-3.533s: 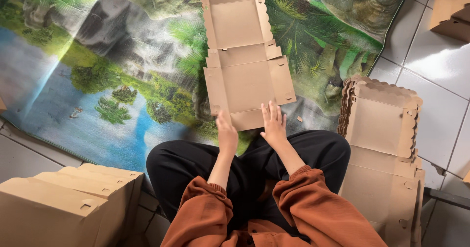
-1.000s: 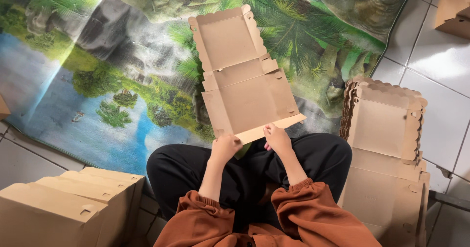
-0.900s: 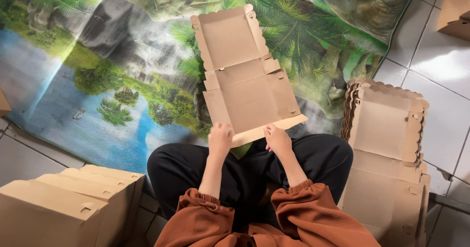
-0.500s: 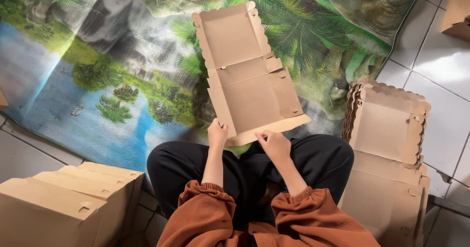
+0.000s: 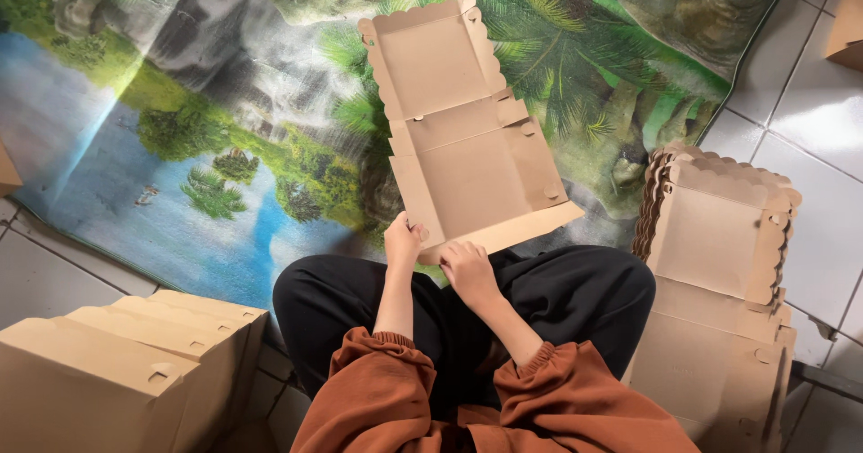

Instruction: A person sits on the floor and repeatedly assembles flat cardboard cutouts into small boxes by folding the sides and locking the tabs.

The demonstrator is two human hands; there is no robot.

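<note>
White floor tiles (image 5: 814, 138) are covered by a landscape-printed mat (image 5: 180, 147), flanked by folded boxes (image 5: 108, 372) and stacked flat blanks (image 5: 719, 264), while an unfolded cardboard box (image 5: 458, 147) is gripped at its near edge, above the lap, by left hand (image 5: 402, 242) and right hand (image 5: 467, 269).

Landscape-print mat (image 5: 180, 147) covers pale, perhaps ceramic, floor tiles (image 5: 809, 84).

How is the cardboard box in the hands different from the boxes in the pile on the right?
The flat box blank is a single sheet, held at its near edge by the left hand and right hand; the stack of blanks is many layers lying on the tiled floor, touched by no hand. The held one tilts over the printed mat. Both are brown cardboard with scalloped edges.
</note>
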